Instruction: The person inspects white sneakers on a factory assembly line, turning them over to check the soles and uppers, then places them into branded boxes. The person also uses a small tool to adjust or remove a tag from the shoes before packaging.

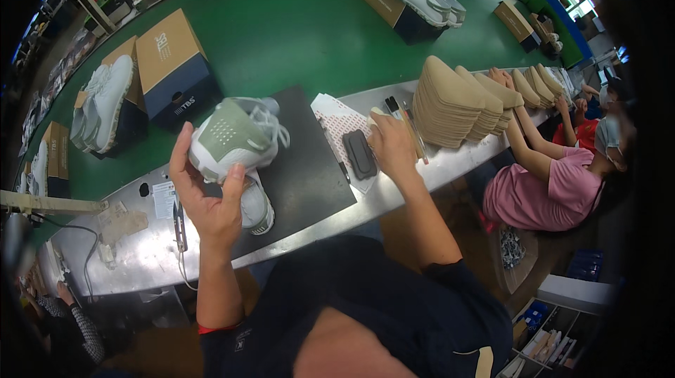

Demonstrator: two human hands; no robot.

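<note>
My left hand (211,199) grips a white and grey-green sneaker (232,135), raised and tilted with its laces toward the right. Below it, partly hidden, the second sneaker (257,208) rests on a dark mat (309,167). My right hand (394,144) is over the bench to the right, its fingers bent together around something small and pale I cannot make out. Right beside those fingers lie several pens and brushes (408,121). A black oblong case (359,154) sits on a printed white sheet (334,109) just left of that hand.
Stacks of tan shoe-shaped inserts (450,107) stand on the metal bench (309,223) at right. Shoe boxes (169,61) and sneakers (112,104) ride on the green belt (281,26). Scissors-like tool (181,227) lies left. A co-worker in pink (541,195) works at right.
</note>
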